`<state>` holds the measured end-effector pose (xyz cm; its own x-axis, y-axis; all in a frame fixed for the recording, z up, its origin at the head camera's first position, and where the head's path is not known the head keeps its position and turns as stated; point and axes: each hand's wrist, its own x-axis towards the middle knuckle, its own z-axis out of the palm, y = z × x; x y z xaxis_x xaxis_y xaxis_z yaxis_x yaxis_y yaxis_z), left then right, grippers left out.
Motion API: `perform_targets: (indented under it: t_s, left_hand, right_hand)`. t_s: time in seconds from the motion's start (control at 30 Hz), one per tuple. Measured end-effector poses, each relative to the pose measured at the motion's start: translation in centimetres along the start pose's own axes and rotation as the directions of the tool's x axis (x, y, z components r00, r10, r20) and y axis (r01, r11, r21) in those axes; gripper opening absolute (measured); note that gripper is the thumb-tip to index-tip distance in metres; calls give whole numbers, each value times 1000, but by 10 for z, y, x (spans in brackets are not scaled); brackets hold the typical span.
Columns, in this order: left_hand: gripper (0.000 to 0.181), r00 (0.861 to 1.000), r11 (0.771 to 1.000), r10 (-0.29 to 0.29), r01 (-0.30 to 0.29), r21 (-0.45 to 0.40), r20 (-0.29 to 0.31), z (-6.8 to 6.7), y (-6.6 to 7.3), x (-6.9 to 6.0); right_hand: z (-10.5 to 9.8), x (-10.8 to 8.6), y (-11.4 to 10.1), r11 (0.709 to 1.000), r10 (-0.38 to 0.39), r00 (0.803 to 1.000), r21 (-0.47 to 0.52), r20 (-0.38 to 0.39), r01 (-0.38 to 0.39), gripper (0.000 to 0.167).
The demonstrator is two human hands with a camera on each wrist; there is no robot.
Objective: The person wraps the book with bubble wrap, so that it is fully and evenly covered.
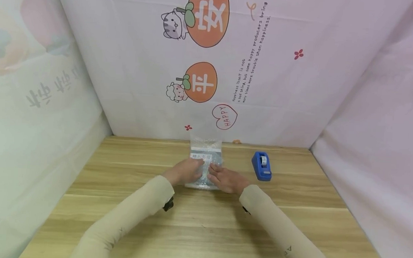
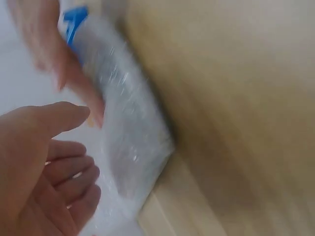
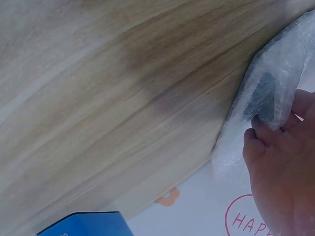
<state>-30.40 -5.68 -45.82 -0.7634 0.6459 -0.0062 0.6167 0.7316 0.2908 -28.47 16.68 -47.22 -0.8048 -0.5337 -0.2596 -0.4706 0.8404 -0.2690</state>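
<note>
Head view: the pack (image 1: 209, 156) is on the tabletop (image 1: 203, 227). Your left hand (image 1: 188, 171) is loose; your right hand (image 1: 228, 180) touches it, I can't tell if pinching. It looks light, squashy: hold both sides.

1. Bubble wrap (image 1: 206, 141), mid-frame: clear with white glints, over a grey-blue, white-banded packet (image 1: 217, 158).
2. Tape dispenser (image 1: 261, 171), right of centre: blue, with a white roll (image 1: 264, 160).
3. Table (image 1: 202, 235), lower half: yellow-tan streaked wood grain.
4. Backcloth (image 1: 143, 85), top: off-white, printed orange and red.
5. Sleeves (image 1: 128, 208), lower left and right: cream, dark-lettered.
</note>
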Motion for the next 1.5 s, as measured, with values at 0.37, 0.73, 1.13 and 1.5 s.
perform_targets:
  t_s: [0.37,0.73,1.13,1.5]
  left_hand:
    - [81,995,976,1,-22,217,97,26,25,-31]
    - [81,997,992,-38,29,122,73,46,23,-30]
    - [85,994,997,-63,59,46,92,46,21,-27]
    - [85,991,993,-99,92,72,93,38,27,-22]
  right_hand:
    - [-2,-1,2,1000,-10,1000,16,-8,10,69]
    - [1,0,1,999,-26,1000,33,-11,27,67]
    - [0,1,5,998,-35,999,60,-20,37,67]
    - [-14,10,18,955,38,998,296,-46,-23,73]
